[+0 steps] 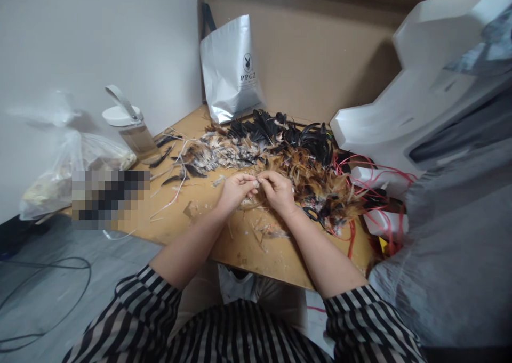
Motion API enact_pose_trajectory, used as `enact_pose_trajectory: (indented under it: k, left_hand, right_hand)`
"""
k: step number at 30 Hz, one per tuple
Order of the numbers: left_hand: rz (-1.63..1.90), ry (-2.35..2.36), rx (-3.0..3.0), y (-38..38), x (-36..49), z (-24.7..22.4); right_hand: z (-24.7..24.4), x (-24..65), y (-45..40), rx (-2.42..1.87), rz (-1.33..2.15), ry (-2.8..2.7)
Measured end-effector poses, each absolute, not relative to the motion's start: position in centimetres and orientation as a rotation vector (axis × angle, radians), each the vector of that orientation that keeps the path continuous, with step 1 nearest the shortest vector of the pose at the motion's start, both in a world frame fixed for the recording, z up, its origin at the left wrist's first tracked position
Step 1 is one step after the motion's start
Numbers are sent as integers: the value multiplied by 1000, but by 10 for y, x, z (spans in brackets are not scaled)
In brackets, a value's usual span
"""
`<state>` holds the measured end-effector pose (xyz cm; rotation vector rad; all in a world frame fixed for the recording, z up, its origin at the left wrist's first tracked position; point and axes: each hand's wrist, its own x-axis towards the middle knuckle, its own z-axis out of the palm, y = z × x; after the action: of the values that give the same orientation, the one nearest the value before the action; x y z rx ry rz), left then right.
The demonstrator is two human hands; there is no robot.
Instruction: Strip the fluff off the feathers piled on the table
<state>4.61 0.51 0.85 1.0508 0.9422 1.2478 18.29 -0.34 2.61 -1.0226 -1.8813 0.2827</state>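
My left hand (237,190) and my right hand (279,190) meet fingertip to fingertip over the table, both closed in a pinch. A small pale bit shows between the fingertips, too small to name. Just beyond them spreads a pile of feathers: brown feathers (298,167) behind and right of my right hand, black feathers (262,127) at the back, and pale, fluffy grey-white feathers (224,152) beyond my left hand. Black-handled scissors (313,214) lie partly covered by feathers, right of my right wrist.
Feather scraps litter the wooden table (240,245). A silver bag (230,70) stands at the back, a lidded bottle (134,131) at the left, beside a clear plastic bag (76,166). Red strings (394,219) and white foam pieces (368,112) crowd the right, near a large grey bag (456,245).
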Motion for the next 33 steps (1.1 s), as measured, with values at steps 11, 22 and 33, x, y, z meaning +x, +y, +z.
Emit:
enact_pose_trajectory:
  k: [11, 22, 33]
  left_hand:
    - [1260, 806, 1052, 5, 40, 11]
    - [1171, 747, 1076, 7, 34, 16]
    - [1132, 785, 1195, 6, 31, 18]
  right_hand:
    - [29, 189, -5, -959, 467, -1811]
    - [30, 189, -5, -951, 711, -1624]
    - [26, 191, 3, -909, 1207, -1404]
